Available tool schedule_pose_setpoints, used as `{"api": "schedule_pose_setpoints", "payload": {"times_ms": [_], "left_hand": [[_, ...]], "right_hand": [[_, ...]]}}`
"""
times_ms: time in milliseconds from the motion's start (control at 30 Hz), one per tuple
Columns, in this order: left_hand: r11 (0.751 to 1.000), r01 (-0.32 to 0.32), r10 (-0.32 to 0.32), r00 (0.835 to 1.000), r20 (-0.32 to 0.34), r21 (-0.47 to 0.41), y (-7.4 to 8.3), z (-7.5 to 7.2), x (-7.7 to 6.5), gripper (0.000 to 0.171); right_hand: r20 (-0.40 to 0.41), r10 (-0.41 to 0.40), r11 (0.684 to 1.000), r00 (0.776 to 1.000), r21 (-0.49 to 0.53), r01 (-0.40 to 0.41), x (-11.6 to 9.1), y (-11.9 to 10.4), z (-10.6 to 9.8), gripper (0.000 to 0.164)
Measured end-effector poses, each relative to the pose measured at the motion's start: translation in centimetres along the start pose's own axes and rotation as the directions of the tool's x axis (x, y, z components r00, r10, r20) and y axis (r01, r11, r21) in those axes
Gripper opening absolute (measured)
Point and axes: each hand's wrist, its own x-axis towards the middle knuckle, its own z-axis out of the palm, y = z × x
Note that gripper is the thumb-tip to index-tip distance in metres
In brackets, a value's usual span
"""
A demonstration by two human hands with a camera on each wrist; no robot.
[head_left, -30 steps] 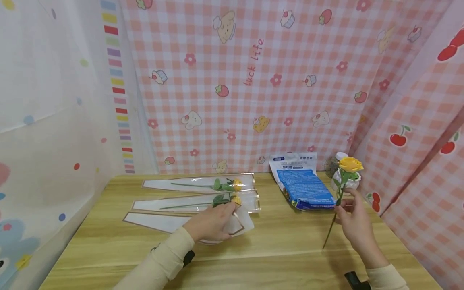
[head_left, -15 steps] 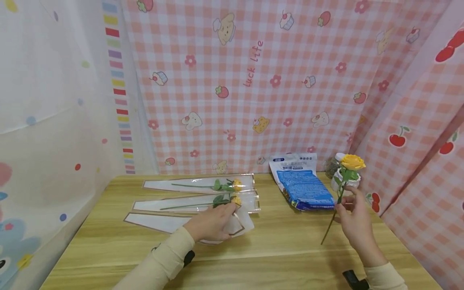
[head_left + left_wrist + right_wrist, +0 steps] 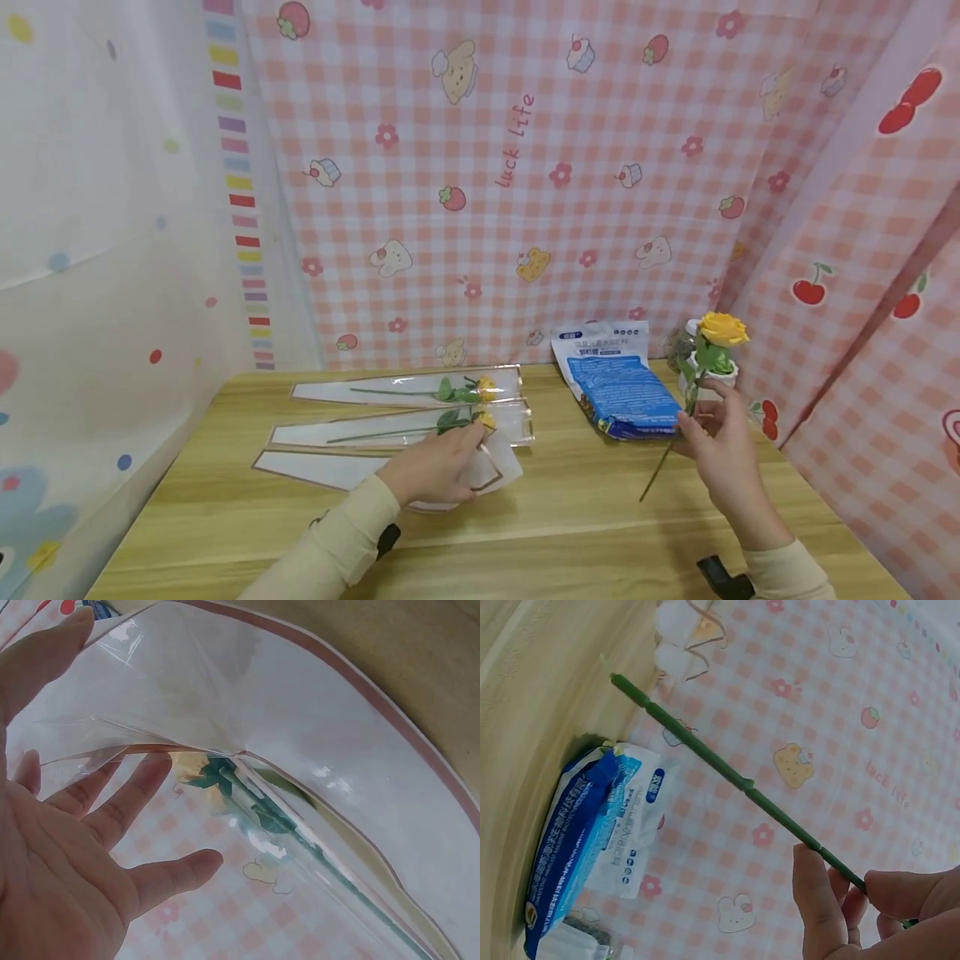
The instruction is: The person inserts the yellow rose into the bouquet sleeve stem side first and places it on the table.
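Note:
My right hand [image 3: 726,458] pinches the stem of a yellow rose [image 3: 723,329] between thumb and fingers, bloom up and stem slanting down to the left. The right wrist view shows the bare green stem [image 3: 705,754] sticking out past the fingertips. My left hand [image 3: 427,471] lies at the wide right end of a white flower sleeve [image 3: 322,469] with a brown border. In the left wrist view, its fingers [image 3: 176,871] are spread and fairly straight at the sleeve's gaping mouth, thumb apart from them. Behind it lie two sleeves, each with a yellow rose inside [image 3: 393,391].
A blue and white bag [image 3: 622,396] lies at the back right of the wooden table [image 3: 540,533]. Behind the held rose stand a lidded jar [image 3: 681,346] and a white pot [image 3: 727,379]. Patterned cloth [image 3: 420,217] hangs along the back and sides.
My right hand has brought the rose slightly left and up, its stem end swinging further left. The left hand stays at the sleeve. The head view has shifted a little.

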Motion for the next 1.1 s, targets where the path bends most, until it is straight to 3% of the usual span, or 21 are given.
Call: {"api": "schedule_pose_setpoints", "payload": {"times_ms": [267,633,1100], "left_hand": [[1.000,0.003,-0.003,1.000,-0.004,0.005,-0.2,0.0,0.2,0.065],[1.000,-0.004,0.004,1.000,-0.008,-0.006,0.1,-0.2,0.1,0.065],[1.000,0.015,-0.015,1.000,0.009,0.019,0.3,-0.2,-0.1,0.075]], "right_hand": [[0.041,-0.035,0.973,0.999,0.228,0.024,-0.3,-1.0,0.5,0.041],[0.037,-0.024,0.962,0.999,0.274,0.013,-0.5,-2.2,1.9,0.039],[0.006,-0.141,0.901,0.990,0.415,0.126,-0.7,-2.9,4.2,0.040]]}}
